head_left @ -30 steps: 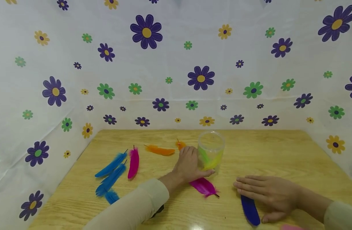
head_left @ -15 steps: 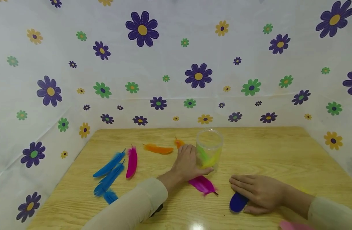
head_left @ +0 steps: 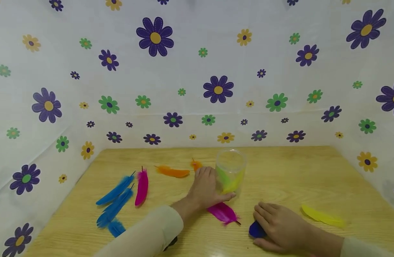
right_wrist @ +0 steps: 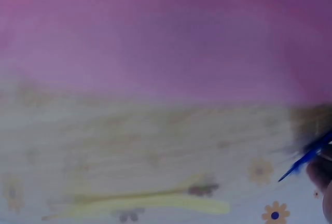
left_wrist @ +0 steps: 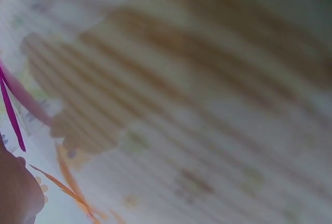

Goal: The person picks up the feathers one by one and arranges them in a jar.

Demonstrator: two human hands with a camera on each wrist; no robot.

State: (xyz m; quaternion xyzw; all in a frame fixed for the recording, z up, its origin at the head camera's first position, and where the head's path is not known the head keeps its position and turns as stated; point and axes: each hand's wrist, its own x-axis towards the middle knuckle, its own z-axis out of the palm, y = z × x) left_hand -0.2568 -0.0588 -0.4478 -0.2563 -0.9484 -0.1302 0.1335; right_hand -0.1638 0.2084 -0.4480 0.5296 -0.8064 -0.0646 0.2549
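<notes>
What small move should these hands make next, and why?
Probably lift the dark blue feather toward the clear cup: the right hand seems to hold it, the left hand rests against the cup, and a green feather and yellow feather show inside.

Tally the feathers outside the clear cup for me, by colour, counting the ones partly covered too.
Light blue feathers: 3
Deep pink feathers: 2
Orange feathers: 2
Dark blue feather: 1
Yellow feather: 1
Total: 9 visible
</notes>
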